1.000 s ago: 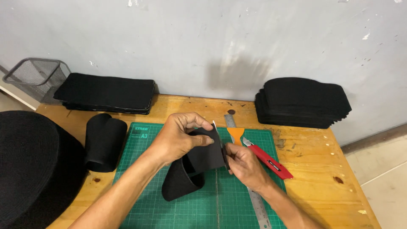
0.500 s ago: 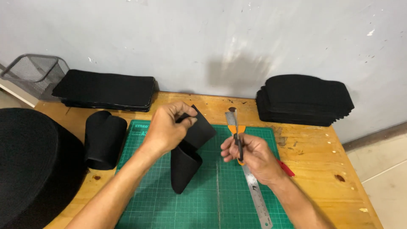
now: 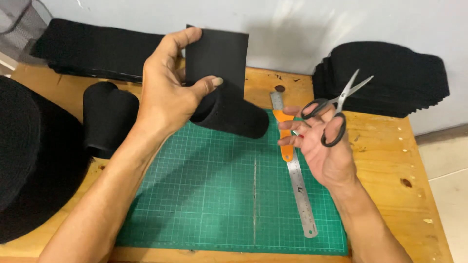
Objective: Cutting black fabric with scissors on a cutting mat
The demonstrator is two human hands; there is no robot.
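the left hand [image 3: 168, 92] is closed on one black foam piece [image 3: 222, 95], held up above the far edge of the green mat [image 3: 204, 195] – its upper part is a flat sheet, its lower part is curled into a tube. the right hand [image 3: 321, 146] holds one pair of scissors [image 3: 334, 109] with black handles, fingers through the loops, blades a little apart and pointing up. on the mat's right side lie one steel ruler [image 3: 300, 190] and one orange knife [image 3: 285, 134]. one black roll [image 3: 107, 117] stands near the table's left edge. two stacks of black sheets – one stack at the far left corner [image 3: 97, 48], one stack at the far right corner [image 3: 390, 78].
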